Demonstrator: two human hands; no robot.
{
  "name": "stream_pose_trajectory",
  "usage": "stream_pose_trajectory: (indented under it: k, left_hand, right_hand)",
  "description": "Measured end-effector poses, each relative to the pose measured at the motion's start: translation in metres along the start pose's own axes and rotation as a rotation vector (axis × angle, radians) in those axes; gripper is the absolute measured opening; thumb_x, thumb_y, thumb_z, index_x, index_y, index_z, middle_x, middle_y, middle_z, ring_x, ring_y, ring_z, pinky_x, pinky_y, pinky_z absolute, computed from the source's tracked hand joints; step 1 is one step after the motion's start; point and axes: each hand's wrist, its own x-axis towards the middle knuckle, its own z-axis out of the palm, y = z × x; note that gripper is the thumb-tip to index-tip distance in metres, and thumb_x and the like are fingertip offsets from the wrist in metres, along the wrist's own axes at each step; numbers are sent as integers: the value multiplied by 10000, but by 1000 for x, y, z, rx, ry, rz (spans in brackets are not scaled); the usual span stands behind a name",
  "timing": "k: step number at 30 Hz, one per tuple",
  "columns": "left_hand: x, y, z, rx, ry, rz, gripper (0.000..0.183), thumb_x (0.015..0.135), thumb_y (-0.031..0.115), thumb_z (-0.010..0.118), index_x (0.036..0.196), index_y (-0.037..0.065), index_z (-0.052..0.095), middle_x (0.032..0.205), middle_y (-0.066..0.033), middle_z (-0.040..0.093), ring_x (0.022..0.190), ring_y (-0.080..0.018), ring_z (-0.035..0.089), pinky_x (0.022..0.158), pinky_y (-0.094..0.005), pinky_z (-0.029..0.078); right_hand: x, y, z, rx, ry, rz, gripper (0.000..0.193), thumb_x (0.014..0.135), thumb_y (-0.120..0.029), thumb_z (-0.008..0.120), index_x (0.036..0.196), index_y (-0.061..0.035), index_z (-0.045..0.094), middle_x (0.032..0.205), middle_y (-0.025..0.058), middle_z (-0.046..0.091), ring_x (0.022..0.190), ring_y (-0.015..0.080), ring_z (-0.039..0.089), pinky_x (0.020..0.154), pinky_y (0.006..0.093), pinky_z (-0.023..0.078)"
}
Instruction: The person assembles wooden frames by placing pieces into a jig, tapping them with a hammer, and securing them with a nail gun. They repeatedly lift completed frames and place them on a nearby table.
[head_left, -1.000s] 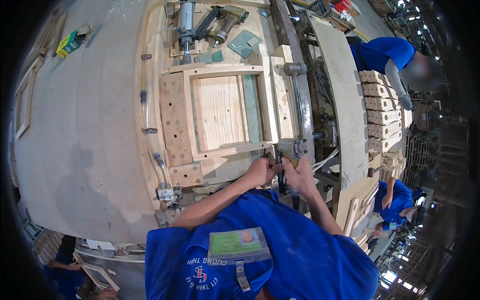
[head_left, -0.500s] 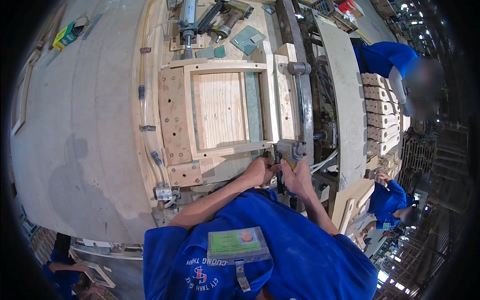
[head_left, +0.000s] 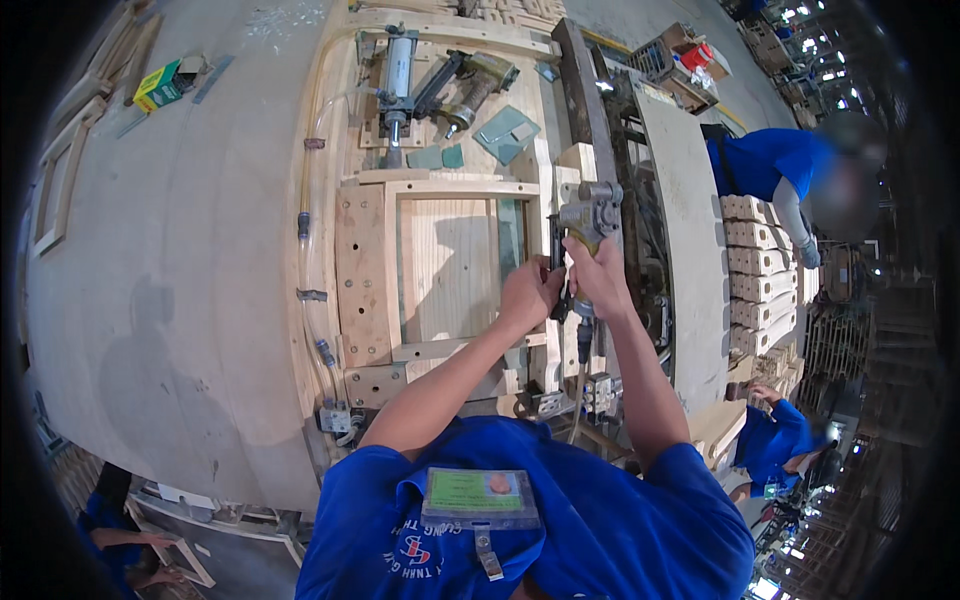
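The right hand (head_left: pixel 598 277) grips the nail gun (head_left: pixel 592 214), the left hand (head_left: pixel 530 296) its magazine (head_left: pixel 556 238); the wooden frame (head_left: pixel 460 188) lies just left.

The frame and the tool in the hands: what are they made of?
The frame looks like bare wood: pale yellow and dull, with small dark holes near its far corners. The tool seems to be metal at its head, grey with dull glints; its grip is largely covered, so I can't tell that material.
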Motion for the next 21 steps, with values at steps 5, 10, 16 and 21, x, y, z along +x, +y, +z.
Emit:
stream_pose_trajectory:
  k: [5,10,16,21]
  left_hand:
    - [40,0,-6,49,38,-18,396,1022,355,699,1114,-29,737,945,-248,769,914,-422,755,799,-480,573]
    - [48,1,-4,42,83,-19,295,1006,286,692,1087,13,768,909,-231,773,885,-428,756,805,-519,571]
    - [49,3,-10,-6,81,-54,296,1011,288,690,1088,15,773,906,-239,772,897,-430,756,815,-514,573]
    - [52,-10,-13,-100,152,12,329,994,284,734,1171,6,733,938,-240,765,879,-408,750,783,-479,565]
  right_hand:
    - [41,-23,15,-74,28,-47,268,1030,-191,703,1173,-2,577,836,51,632,519,115,553,454,309,448]
    - [61,-13,15,-93,12,-56,266,1031,-179,698,1180,-3,566,851,64,635,529,124,557,454,315,454]
    - [62,-15,28,-163,62,-43,236,1036,-195,713,1085,-9,578,767,57,634,513,123,557,445,316,442]
    - [65,-30,31,-387,-13,-126,206,1043,-196,717,967,-20,642,638,27,614,512,117,584,453,305,437]
